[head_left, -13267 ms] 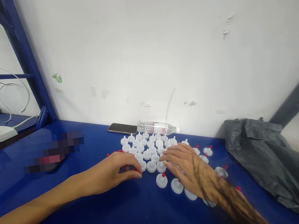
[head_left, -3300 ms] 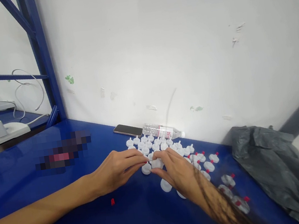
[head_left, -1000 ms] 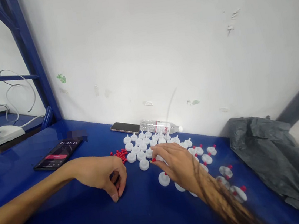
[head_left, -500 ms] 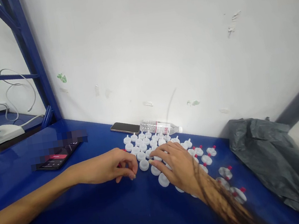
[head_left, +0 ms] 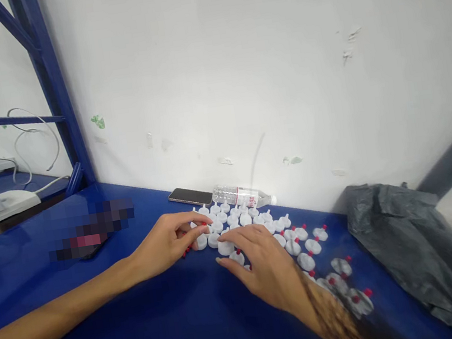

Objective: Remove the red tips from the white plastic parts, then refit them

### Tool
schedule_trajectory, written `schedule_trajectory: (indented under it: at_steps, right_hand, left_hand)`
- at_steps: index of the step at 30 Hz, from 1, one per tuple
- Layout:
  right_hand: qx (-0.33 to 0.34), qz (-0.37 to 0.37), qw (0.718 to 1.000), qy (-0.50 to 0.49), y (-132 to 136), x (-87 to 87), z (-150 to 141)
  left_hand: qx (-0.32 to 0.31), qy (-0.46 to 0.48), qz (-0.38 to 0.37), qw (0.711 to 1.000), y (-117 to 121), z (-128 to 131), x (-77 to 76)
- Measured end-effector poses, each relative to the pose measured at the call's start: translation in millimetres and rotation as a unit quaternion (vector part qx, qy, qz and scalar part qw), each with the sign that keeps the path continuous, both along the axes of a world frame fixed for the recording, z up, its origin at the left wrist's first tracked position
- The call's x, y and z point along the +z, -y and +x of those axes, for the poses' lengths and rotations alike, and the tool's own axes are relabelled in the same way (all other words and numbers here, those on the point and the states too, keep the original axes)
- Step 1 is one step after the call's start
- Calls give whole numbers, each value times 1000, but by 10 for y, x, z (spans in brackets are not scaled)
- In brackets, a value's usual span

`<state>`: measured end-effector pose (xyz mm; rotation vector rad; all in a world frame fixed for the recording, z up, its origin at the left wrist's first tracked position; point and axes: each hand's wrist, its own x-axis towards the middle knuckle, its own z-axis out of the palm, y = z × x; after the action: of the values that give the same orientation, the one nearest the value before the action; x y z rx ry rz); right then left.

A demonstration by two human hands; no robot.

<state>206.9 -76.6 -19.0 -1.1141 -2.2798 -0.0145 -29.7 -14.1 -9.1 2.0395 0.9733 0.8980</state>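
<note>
My left hand [head_left: 179, 239] is closed in a pinch, with a small red tip cap [head_left: 204, 224] between thumb and forefinger above the white caps. More red tip caps [head_left: 186, 251] show beneath its curled fingers. My right hand [head_left: 256, 258] hovers over the near side of the group, thumb apart from the fingers. A white nozzle cap [head_left: 226, 247] sits by its fingertips; whether they touch it I cannot tell. Near its thumb lies a white nozzle cap with a red tip [head_left: 236, 257]. Several plain white nozzle caps [head_left: 245, 219] stand upright behind the hands.
Several red-tipped caps [head_left: 313, 246] spread to the right, near a dark plastic bag [head_left: 407, 244]. A clear bottle [head_left: 242, 195] lies against the wall beside a phone [head_left: 190, 196]. Another, blurred phone [head_left: 91, 235] lies left on the blue table [head_left: 168, 325].
My left hand has moved right and up to the white caps, a red tip cap now visible in its pinch. My right hand has shifted slightly left and down, its thumb farther from the fingers.
</note>
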Motion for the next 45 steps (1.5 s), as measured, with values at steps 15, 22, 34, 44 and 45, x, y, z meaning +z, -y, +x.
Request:
schedule_trajectory:
  at_steps: [15,22,34,44,45]
  right_hand:
    - [33,10,999,-20,6,-35,2]
    - [45,34,998,-35,0,-36,27]
    - [82,67,994,18,47,-6,-3]
    - [82,105,989,58,36,-139,-38]
    - [83,103,989,62,40,-141,-40]
  left_hand:
    - [-23,55,-80,995,93,108,-42]
    - [-13,22,-91,996,66,98,-20]
    - [-98,-15,-22,995,3,78,-171]
    - [-104,-63,46,992,66,75,-226]
    - [-100,-66,53,991,66,75,-234]
